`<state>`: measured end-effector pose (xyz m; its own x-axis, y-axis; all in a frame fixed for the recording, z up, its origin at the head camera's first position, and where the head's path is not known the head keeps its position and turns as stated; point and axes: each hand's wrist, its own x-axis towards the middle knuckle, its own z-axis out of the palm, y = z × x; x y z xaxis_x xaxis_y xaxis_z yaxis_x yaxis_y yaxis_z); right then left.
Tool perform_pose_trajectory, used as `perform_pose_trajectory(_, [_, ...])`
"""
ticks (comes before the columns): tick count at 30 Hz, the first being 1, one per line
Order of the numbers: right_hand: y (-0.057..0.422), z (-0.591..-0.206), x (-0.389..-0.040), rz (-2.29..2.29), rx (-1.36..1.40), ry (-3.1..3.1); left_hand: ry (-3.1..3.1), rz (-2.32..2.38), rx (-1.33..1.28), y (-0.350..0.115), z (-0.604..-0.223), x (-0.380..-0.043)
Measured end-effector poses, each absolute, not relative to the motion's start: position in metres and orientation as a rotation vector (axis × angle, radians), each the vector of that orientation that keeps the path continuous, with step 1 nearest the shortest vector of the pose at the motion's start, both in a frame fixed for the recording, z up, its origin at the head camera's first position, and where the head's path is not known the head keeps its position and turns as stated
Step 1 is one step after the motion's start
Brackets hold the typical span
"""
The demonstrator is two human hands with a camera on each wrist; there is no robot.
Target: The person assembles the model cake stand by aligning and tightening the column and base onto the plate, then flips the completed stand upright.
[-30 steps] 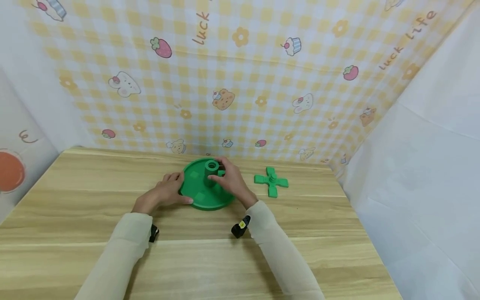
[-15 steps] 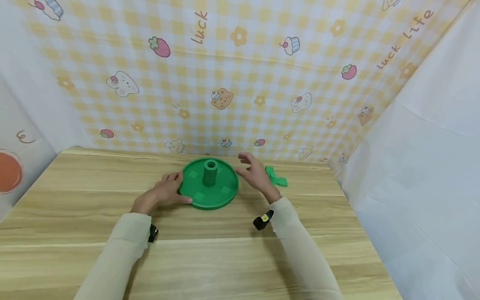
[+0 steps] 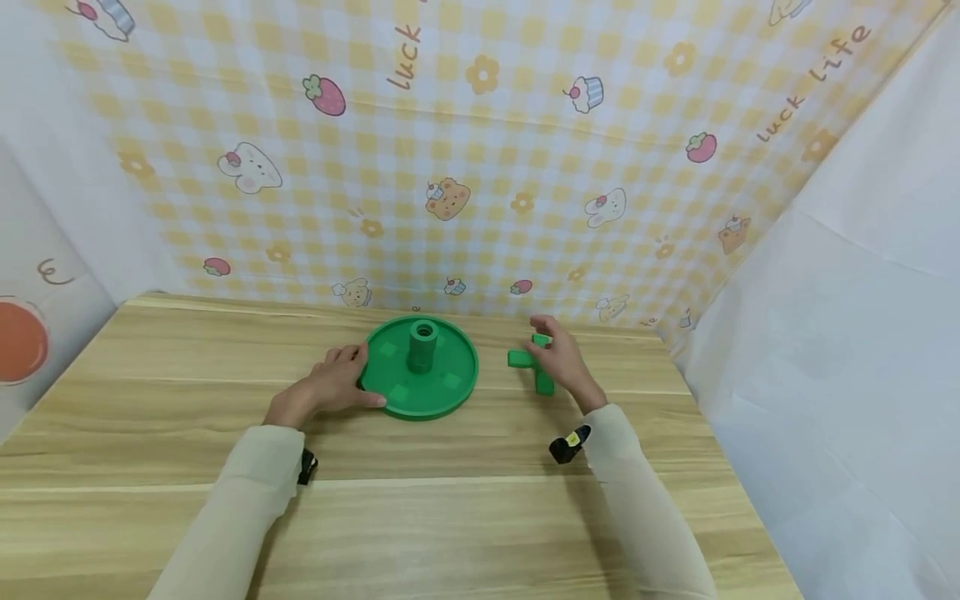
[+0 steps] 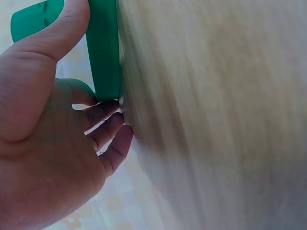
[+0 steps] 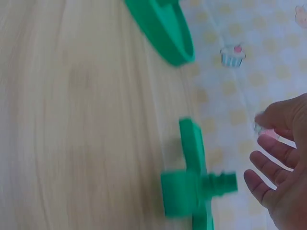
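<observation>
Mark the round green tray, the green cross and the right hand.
Round green tray (image 3: pixel 425 393): head view, bare floor near front rim.
Green cross (image 5: pixel 180 194): right wrist view, arm nearest camera.
Right hand (image 3: pixel 562 358): head view, back of hand.

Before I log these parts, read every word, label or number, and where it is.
"luck": patterned cloth, upper middle
"luck life": same cloth, upper right
Letters at the cloth's edges: cut off or too small
Yellow label on right wrist camera: too small
Marks on green post: unreadable

Head view: counter (image 3: pixel 420 525) brightly lit, soft shadows cast beside sleeves (image 3: pixel 228 517). Counter grain blurred in left wrist view, green cross (image 5: pixel 180 194) blurred in right.
</observation>
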<state>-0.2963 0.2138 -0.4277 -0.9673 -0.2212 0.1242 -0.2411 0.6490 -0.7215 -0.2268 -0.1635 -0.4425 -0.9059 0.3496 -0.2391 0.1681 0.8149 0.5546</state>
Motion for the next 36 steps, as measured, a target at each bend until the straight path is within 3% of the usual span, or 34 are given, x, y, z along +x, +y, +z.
perform_pose_trajectory(16, [0.27, -0.448, -0.298, 1.154, 0.319, -3.029, 2.667, 0.748, 0.392, -0.161, -0.442, -0.226])
perform_pose_trajectory(26, [0.275, -0.455, -0.295, 0.838, 0.302, -3.146, 2.668, 0.749, 0.391, -0.161, -0.443, -0.227])
perform_pose_trajectory(36, [0.279, -0.451, -0.292, 0.957, 0.33, -3.149, 2.671, 0.748, 0.384, -0.161, -0.443, -0.227])
